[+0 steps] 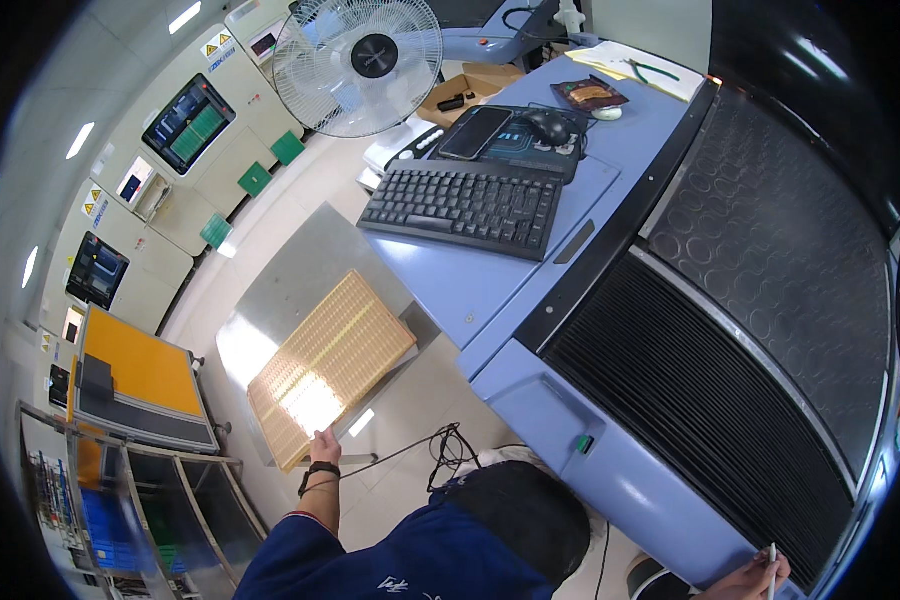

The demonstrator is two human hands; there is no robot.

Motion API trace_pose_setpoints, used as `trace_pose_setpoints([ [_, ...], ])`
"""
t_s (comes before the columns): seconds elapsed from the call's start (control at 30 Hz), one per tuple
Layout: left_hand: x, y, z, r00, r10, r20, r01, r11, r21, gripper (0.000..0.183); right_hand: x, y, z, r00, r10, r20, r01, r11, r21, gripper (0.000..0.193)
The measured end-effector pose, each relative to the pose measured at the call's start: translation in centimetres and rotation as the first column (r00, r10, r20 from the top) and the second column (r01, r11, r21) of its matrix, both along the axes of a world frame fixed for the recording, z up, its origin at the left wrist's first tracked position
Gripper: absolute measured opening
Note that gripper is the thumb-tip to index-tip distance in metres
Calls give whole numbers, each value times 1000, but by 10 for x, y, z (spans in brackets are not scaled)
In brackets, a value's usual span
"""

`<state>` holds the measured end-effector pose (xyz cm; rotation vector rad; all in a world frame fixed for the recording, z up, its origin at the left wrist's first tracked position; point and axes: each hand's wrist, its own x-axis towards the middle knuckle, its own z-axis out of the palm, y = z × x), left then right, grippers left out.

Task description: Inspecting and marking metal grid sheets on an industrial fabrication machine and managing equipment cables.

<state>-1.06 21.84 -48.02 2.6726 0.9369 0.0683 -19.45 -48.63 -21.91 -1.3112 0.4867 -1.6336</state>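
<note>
My left hand point(325, 446) has its fingers closed on the near edge of a copper-coloured circuit panel point(335, 350) with a fine grid pattern. This panel lies on a grey metal table point(310, 255), and light glares off its near part. A black band point(319, 468) circles my left wrist, with a thin cord running from it toward a cable bundle point(452, 455). At the lower right, my right hand point(750, 580) grips a slim white pen-like stick point(772, 568) beside the front of a blue machine point(610, 480). Part of that hand is cut off by the frame.
A black keyboard point(465, 208), a phone point(476, 133) and a mouse point(548, 126) sit on the blue machine top. Pliers point(652, 72) lie farther back. A white fan point(360, 60) stands beyond. At left are an orange-topped cart point(150, 360) and racks point(175, 500).
</note>
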Motion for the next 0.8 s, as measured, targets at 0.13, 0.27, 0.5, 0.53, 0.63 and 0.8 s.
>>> trace_pose_setpoints([
  [0.13,-10,57,-23,980,-67,187,60,997,48,39,8,3,2,1000,-21,-18,20,1000,-7,14],
  [0.27,6,3,5,996,-48,-69,49,999,12,44,1,2,2,999,-31,-21,30,999,-38,15],
  [0.5,14,5,-35,480,869,-118,-364,75,-928,47,0,5,2,995,-76,-71,76,997,-13,14],
  [0.53,16,5,-25,477,871,-115,-365,77,-928,47,-3,2,1,994,-66,-84,65,998,-15,15],
  [0.63,24,-8,-8,336,934,-124,-320,-11,-947,50,-9,1,-1,999,44,-7,-44,999,-14,17],
  [0.8,18,0,-10,362,927,-96,-327,30,-944,49,-78,3,-19,999,38,34,-41,996,81,30],
])
